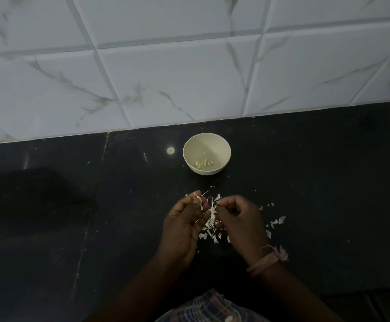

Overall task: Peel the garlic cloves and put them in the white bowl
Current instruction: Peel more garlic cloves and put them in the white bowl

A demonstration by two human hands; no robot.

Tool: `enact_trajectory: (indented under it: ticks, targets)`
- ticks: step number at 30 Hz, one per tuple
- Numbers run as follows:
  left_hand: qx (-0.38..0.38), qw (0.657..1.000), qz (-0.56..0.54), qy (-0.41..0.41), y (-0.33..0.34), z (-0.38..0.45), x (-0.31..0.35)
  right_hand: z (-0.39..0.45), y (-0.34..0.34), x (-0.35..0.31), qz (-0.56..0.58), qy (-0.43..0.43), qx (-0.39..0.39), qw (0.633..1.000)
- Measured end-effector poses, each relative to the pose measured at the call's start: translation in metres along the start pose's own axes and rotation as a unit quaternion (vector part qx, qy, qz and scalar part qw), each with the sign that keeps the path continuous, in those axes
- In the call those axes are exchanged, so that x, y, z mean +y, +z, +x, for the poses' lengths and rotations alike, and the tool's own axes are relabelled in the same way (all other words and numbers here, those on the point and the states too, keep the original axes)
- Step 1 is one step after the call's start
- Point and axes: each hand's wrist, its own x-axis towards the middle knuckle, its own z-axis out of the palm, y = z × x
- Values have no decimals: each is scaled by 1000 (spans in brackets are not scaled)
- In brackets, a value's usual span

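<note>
Black polished stone bench (305, 182): our left hand (184, 226) pinches papery garlic skin (199, 203); right hand (240, 219) curled, contents unclear; small white bowl (222, 145) w/ peeled cloves (203, 163) at 12.

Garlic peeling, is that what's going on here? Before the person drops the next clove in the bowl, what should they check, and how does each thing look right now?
1. White bowl upright and open on the counter: ok.
2. Bowl within easy reach, just beyond the hands: ok.
3. Room left in the bowl, only a few peeled cloves at the bottom: ok.
4. Clove in hand fully peeled: cannot tell; the right hand has its fingers curled over whatever it holds.
5. Left hand free of skin: not ok, a papery strip clings to its fingertips.
6. Loose skins kept away from the bowl: ok; they lie under and beside the hands.
</note>
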Motion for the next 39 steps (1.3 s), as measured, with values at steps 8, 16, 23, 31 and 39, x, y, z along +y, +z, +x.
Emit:
enact_trajectory:
  ticks: [8,16,23,31,39]
  targets:
    - [-13,974,222,47,-5,-1,-9,4,-3,9,-164,-105,13,981]
    - [-6,938,335,93,-4,-2,-1,8,-12,8,-150,-201,-45,967]
    - [-3,919,379,110,-1,-6,3,9,-15,5,-143,-166,-61,974]
    - [-2,960,266,92,5,-10,0,4,-7,9,-125,-132,-40,983]
    - [-22,967,240,87,3,-7,-4,2,-7,5,-164,-208,-31,964]
